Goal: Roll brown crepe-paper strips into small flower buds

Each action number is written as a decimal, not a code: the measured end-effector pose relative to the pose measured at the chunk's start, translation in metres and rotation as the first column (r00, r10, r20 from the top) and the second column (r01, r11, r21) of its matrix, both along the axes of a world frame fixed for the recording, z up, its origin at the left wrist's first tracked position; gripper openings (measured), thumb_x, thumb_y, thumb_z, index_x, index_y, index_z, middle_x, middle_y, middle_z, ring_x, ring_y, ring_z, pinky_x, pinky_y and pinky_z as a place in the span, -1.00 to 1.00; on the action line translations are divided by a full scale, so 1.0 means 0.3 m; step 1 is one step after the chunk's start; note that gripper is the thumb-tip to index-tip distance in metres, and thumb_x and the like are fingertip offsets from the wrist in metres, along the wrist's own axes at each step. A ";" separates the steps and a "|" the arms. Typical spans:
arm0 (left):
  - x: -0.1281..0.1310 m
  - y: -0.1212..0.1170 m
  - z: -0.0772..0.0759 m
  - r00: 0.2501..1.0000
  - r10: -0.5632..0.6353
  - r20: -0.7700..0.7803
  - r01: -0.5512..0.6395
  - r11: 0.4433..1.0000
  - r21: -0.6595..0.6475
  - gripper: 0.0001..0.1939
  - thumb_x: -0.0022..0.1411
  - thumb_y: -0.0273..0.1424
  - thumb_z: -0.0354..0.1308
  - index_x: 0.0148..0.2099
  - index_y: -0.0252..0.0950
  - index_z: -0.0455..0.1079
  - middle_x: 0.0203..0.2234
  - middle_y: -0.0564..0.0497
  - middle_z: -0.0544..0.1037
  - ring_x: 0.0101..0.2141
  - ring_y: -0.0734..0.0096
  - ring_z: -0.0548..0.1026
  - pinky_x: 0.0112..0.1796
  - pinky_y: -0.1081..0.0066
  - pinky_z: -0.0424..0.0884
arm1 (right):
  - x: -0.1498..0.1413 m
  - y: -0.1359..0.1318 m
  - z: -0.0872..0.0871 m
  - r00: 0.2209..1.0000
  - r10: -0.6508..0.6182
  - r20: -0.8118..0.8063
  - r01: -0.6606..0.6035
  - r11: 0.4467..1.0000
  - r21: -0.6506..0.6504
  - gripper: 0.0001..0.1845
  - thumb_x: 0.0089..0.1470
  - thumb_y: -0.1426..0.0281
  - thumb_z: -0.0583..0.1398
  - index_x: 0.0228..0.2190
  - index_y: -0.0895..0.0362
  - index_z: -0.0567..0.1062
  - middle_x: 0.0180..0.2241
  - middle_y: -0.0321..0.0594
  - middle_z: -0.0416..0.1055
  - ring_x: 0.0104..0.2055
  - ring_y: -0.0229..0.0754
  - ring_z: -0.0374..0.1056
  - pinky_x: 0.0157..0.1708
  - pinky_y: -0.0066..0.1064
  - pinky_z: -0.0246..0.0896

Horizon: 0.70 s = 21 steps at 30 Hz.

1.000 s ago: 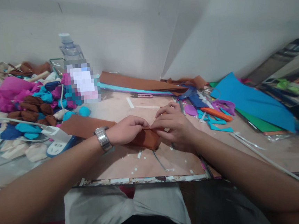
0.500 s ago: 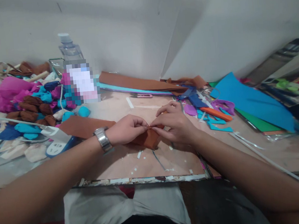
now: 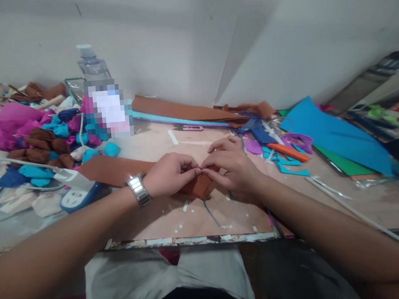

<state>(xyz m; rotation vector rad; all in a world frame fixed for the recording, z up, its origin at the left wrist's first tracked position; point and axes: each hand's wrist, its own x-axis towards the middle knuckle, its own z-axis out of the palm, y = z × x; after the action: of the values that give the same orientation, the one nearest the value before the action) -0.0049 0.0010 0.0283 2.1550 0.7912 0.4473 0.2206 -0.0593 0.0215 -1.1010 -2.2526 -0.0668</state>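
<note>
A folded piece of brown felt (image 3: 199,186) lies on the pinkish work board (image 3: 198,214) in front of me. My left hand (image 3: 168,173), with a metal watch on its wrist, pinches the top edge of the piece, fingers curled. My right hand (image 3: 231,167) meets it fingertip to fingertip and pinches the same edge, its other fingers resting on the felt. A longer strip of brown felt (image 3: 112,168) runs leftward from under my left hand.
Rolled felt pieces in pink, brown and blue (image 3: 34,140) pile up at the left beside a white power strip (image 3: 75,190). A water bottle (image 3: 90,66) stands at the back. Blue sheets (image 3: 338,132), an orange cutter (image 3: 288,152) and turquoise scraps lie at the right.
Both hands have closed in a little on the folded brown felt and hide more of it. Everything else stays where it was.
</note>
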 end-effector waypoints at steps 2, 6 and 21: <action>-0.001 -0.007 0.006 1.000 0.008 -0.001 -0.008 0.997 0.076 -0.75 0.38 -0.26 0.17 -0.22 -0.29 0.61 -0.43 0.04 0.63 -0.41 0.44 0.47 -0.34 0.45 0.27 | 0.000 -0.001 0.000 1.000 -0.011 -0.003 0.011 1.000 -0.007 -0.96 0.26 0.40 0.29 -0.28 0.02 0.57 -0.34 -0.28 0.63 0.02 0.04 0.41 0.14 0.06 -0.06; -0.001 -0.019 0.012 0.996 0.041 -0.078 -0.018 0.961 0.276 -0.74 0.40 -0.29 0.13 -0.22 -0.26 0.61 -0.41 0.00 0.66 -0.40 0.38 0.52 -0.33 0.40 0.26 | -0.001 0.001 -0.006 1.000 -0.024 0.007 0.024 1.000 -0.006 -0.95 0.27 0.40 0.26 -0.29 0.02 0.53 -0.34 -0.26 0.62 0.04 0.06 0.40 0.15 0.07 -0.06; 0.010 -0.023 -0.014 0.964 0.040 -0.263 0.121 0.816 0.565 -0.68 0.50 -0.32 -0.03 -0.13 -0.26 0.56 -0.29 -0.06 0.70 -0.31 0.24 0.61 -0.33 0.34 0.27 | -0.017 -0.007 0.001 0.999 -0.033 0.015 0.035 0.988 -0.153 -0.94 0.27 0.45 0.16 -0.27 0.06 0.44 -0.27 -0.18 0.54 0.15 0.10 0.30 0.16 0.07 -0.08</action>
<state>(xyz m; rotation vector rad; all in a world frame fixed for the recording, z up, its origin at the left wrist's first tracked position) -0.0020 -0.0060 0.0243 2.8464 0.8230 0.4188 0.2156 -0.0613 0.0218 -1.2220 -2.2813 0.0876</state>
